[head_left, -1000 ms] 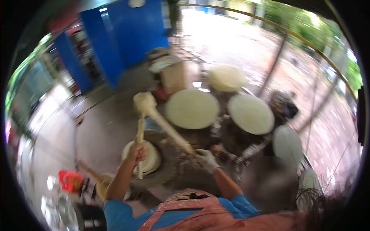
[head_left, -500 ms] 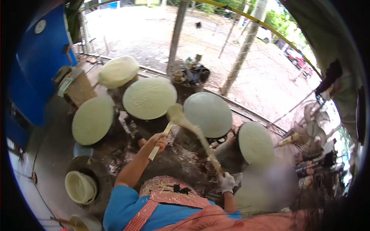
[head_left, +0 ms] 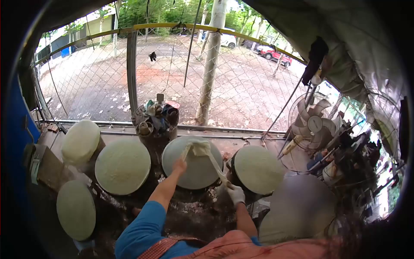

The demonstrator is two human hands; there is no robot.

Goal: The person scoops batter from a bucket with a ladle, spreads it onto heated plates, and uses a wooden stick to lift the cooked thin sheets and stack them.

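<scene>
Over the bare grey round griddle (head_left: 194, 175) in the middle, both my hands are at work. My left hand (head_left: 179, 165), ungloved, is wrapped round a flat pale wooden stick (head_left: 186, 151) that points up at the griddle's far half. My right hand (head_left: 236, 193), in a white glove, grips the long handle of a batter-coated ladle (head_left: 201, 149). The ladle's bowl overlaps the griddle's far part, close to the stick's tip. Pale batter covers the round griddle (head_left: 123, 167) on the left and the round griddle (head_left: 257, 169) on the right.
More pale-topped griddles stand at the far left (head_left: 80, 141) and near left (head_left: 76, 210); another (head_left: 297, 211), partly blurred, is at the near right. A cluttered drum (head_left: 157, 125) stands behind. A fan (head_left: 315, 124) is at right, before a wire fence (head_left: 168, 86).
The view has swung up and to the left. The ladle and stick have come from between two griddles to over the bare grey one, both still held.
</scene>
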